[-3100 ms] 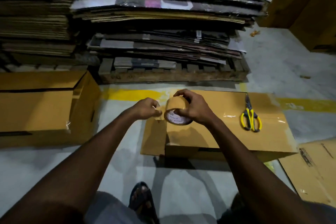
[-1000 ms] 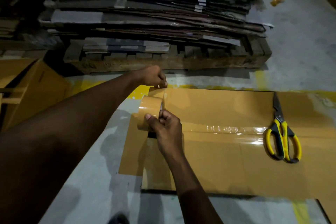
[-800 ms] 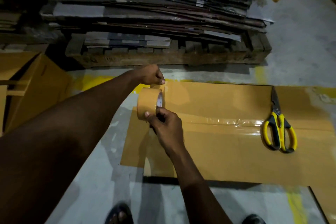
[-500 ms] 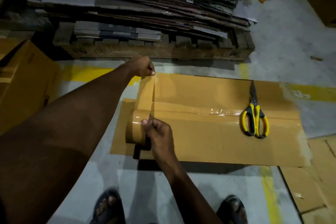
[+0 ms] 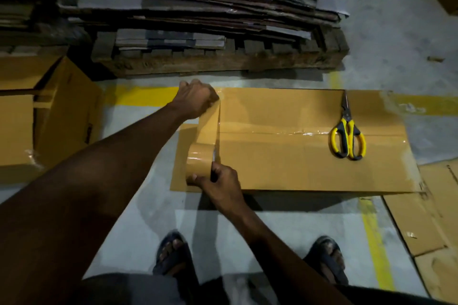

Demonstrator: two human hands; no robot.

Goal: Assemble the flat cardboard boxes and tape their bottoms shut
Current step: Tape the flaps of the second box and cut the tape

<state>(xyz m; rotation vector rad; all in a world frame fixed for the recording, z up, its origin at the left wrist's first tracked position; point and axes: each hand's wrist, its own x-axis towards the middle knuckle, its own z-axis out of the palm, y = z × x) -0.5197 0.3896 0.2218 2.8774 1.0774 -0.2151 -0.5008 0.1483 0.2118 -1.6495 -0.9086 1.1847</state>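
I see the cardboard box [image 5: 309, 163] lying on the floor [image 5: 153, 205], its bottom facing up, with a glossy band of tape along the centre seam. At the box's left end a tape strip [image 5: 209, 126] crosses that seam, drawn taut from the far edge toward me. The left grip [image 5: 197, 100] pinches the strip's free end at the far left corner of the box, fingers curled. The right grip [image 5: 219, 181] holds the tape roll [image 5: 199, 163] close to the near left corner, thumb on its outer face and fingers round its side. I cannot tell whether the roll touches the cardboard. Yellow-handled scissors [image 5: 348, 138] lie closed on the box's right part, across the seam, blades pointing away. Beyond the box stands a wooden pallet [image 5: 223, 64] carrying stacked flat cardboard [image 5: 198, 7]. A second box [image 5: 57, 119] sits to the left, a loose cardboard sheet [image 5: 433, 218] to the right, and 2 sandalled feet [image 5: 173, 252] nearest me.
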